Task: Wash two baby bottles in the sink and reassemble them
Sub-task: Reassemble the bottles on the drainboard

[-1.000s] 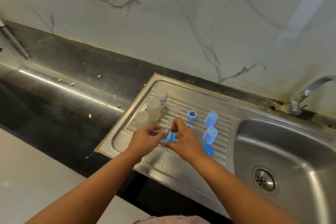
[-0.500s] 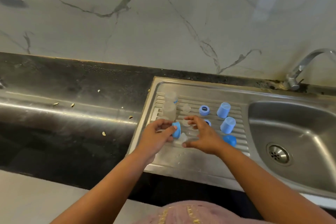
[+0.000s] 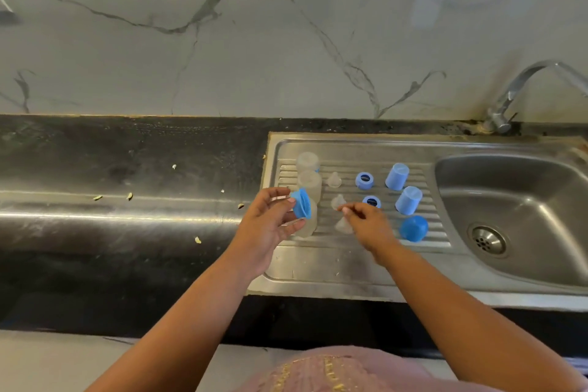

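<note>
So at this point the washing looked done to me, and reassembly had barely started. All the parts sat spread out on the ribbed drainboard (image 3: pixel 356 267) left of the sink basin (image 3: pixel 521 216): three clear bottle bodies (image 3: pixel 309 183) in a column at the left edge, two loose blue rings (image 3: pixel 364 180), two upturned light blue caps (image 3: pixel 408 200), and a darker blue dome cap (image 3: pixel 414 228) nearest the basin. No bottle was put together yet, as far as I could see.

The left hand (image 3: pixel 265 232) pinched one blue ring (image 3: pixel 301 203) on edge, thumb and fingertips round it, holding it up over the nearest bottle body. The right hand (image 3: pixel 366 224) was down among the clear silicone teats (image 3: pixel 338 201), fingertips pinched together; whether anything was in that grip, I honestly couldn't tell. That teat lay right at its fingertips, around 10 o'clock from the hand, with another teat (image 3: pixel 334 180) further back at 12.
</note>
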Available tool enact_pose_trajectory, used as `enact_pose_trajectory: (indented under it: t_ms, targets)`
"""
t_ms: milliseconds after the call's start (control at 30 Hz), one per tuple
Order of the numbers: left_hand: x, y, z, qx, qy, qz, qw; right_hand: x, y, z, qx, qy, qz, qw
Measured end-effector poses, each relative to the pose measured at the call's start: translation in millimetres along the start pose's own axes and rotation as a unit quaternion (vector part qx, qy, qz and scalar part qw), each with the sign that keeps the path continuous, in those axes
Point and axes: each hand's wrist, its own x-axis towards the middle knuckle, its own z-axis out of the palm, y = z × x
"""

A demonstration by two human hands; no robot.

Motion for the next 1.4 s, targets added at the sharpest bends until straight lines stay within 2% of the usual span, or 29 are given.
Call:
enact_pose_trajectory:
  t_ms: [67, 100, 200, 300, 433, 500, 700, 833, 933, 1100, 1400]
  targets:
    - [4, 3, 7, -0.059, -0.026, -0.027, 0.998, -4, -14, -12, 0.173, -0.021, 0.065, 0.983]
    - [6, 3, 11, -0.085, -0.040, -0.039, 0.995, -6, -21, -19, 0.225, -0.027, 0.080, 0.971]
    - [13, 5, 28, -0.124, -0.080, -0.054, 0.988, -12, -38, -43, 0.248, -0.031, 0.077, 0.965]
    - [23, 3, 46, -0.116, -0.080, -0.060, 0.988, -15, -52, -62, 0.245, -0.008, 0.054, 0.968]
    - [36, -3, 69, -0.100, -0.051, -0.065, 0.992, -24, -65, -83, 0.368, -0.036, 0.063, 0.927]
    - [39, -6, 81, -0.089, -0.042, -0.063, 0.993, -27, -66, -92, 0.394, -0.052, 0.057, 0.916]
    - [46, -15, 110, -0.045, -0.029, -0.039, 0.998, -26, -61, -107, 0.257, -0.055, -0.011, 0.965]
    - [46, -21, 124, -0.041, -0.038, -0.042, 0.998, -28, -60, -112, 0.126, -0.001, -0.061, 0.990]
    - [48, -24, 129, -0.053, -0.040, -0.056, 0.996, -25, -57, -116, 0.080, 0.030, -0.089, 0.992]
    - [52, -29, 134, -0.063, -0.051, -0.057, 0.995, -25, -54, -118, 0.094, 0.044, -0.113, 0.988]
    - [52, -39, 142, -0.072, -0.044, -0.081, 0.993, -22, -42, -115, 0.000, 0.113, -0.172, 0.979]
